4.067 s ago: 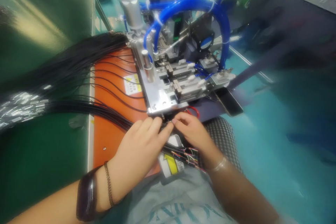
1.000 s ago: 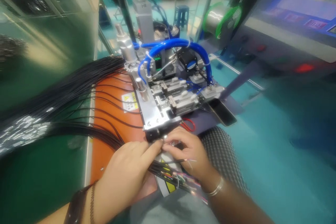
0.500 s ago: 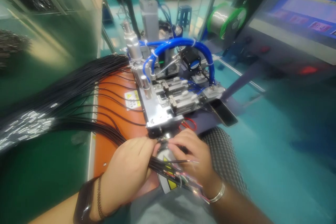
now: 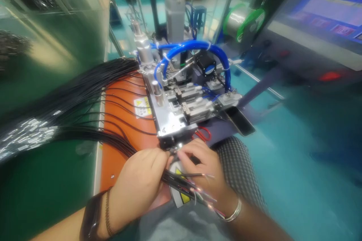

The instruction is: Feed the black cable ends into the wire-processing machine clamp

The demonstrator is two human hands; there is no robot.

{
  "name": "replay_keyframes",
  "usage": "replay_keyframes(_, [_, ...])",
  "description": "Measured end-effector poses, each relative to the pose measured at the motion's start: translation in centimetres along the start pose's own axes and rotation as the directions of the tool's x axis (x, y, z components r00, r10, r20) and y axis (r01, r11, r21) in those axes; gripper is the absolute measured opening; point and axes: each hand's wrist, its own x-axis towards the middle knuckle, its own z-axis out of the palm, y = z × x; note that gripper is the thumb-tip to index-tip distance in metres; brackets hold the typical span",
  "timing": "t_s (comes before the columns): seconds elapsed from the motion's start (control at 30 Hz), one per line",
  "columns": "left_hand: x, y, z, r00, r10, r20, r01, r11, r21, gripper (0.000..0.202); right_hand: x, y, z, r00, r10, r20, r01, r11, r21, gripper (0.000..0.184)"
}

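Observation:
My left hand (image 4: 144,177) is closed around a bundle of black cables (image 4: 179,183), whose stripped ends show thin coloured wires (image 4: 202,196) pointing to the lower right. Its thumb and fingertips meet at the front edge of the metal fixture (image 4: 172,120). Close beside them, my right hand (image 4: 205,162) is closed in a pinch at the same edge. What lies between its fingertips is too small and blurred to make out. A grey plate with a yellow warning label (image 4: 183,196) shows beneath the cable ends.
The fixture carries thick blue hoses (image 4: 192,45) and sits on an orange surface (image 4: 127,135). More black cables (image 4: 85,79) hang over at left. A phone (image 4: 240,120), red-handled tool (image 4: 204,133), green wire spool (image 4: 244,22) and screen (image 4: 333,3) are to the right.
My right hand has shifted slightly left, towards my left fingertips. Behind the hoses, the tall grey machine block has moved right. My left hand keeps its hold on the cables.

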Motion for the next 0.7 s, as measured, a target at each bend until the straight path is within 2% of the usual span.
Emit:
replay_keyframes(0.07, [-0.2, 0.0, 0.0, 0.999, 0.044, 0.024, -0.044, 0.999, 0.006, 0.013, 0.4, 0.0, 0.0, 0.997, -0.069, 0.035, 0.070, 0.997, -0.032, 0.013])
replay_keyframes(0.13, [-0.3, -0.1, -0.1, 0.996, 0.075, 0.053, -0.076, 0.997, 0.021, 0.015, 0.9, 0.1, -0.1, 0.980, -0.151, 0.130, 0.160, 0.985, -0.063, 0.015])
replay_keyframes(0.2, [-0.4, -0.1, -0.1, 0.996, 0.074, 0.050, -0.075, 0.997, 0.029, 0.013, 1.2, 0.2, -0.3, 0.963, -0.169, 0.210, 0.182, 0.982, -0.046, 0.014])
replay_keyframes(0.23, [-0.4, -0.1, -0.1, 0.997, 0.064, 0.040, -0.065, 0.998, 0.026, 0.012, 1.3, 0.3, -0.3, 0.972, -0.130, 0.198, 0.136, 0.991, -0.018, 0.014])
replay_keyframes(0.3, [-0.3, -0.1, 0.0, 0.999, 0.034, 0.007, -0.034, 0.999, 0.016, 0.009, 1.2, 0.5, -0.5, 0.995, 0.028, 0.097, -0.035, 0.997, 0.072, 0.014])
replay_keyframes(0.37, [-0.2, -0.1, 0.0, 1.000, 0.003, -0.012, -0.002, 1.000, 0.014, 0.009, 0.9, 0.8, -0.5, 0.983, 0.179, 0.047, -0.184, 0.969, 0.168, 0.014])
replay_keyframes(0.4, [-0.2, -0.1, 0.0, 1.000, -0.006, -0.014, 0.006, 1.000, 0.015, 0.010, 0.8, 0.9, -0.5, 0.975, 0.215, 0.063, -0.223, 0.954, 0.200, 0.011])
replay_keyframes(0.53, [-0.2, 0.0, 0.1, 1.000, -0.002, -0.025, 0.002, 1.000, 0.000, 0.012, 0.7, 0.9, -0.2, 0.956, 0.242, 0.167, -0.279, 0.927, 0.252, 0.010])
replay_keyframes(0.6, [-0.3, 0.1, 0.1, 1.000, 0.003, -0.004, -0.003, 1.000, -0.029, 0.011, 0.7, 0.8, 0.0, 0.950, 0.267, 0.163, -0.303, 0.914, 0.271, 0.006])
replay_keyframes(0.7, [-0.5, 0.2, 0.2, 0.997, -0.018, 0.080, 0.024, 0.997, -0.070, 0.027, 0.9, 0.8, 0.1, 0.945, 0.293, 0.145, -0.323, 0.904, 0.280, 0.007])
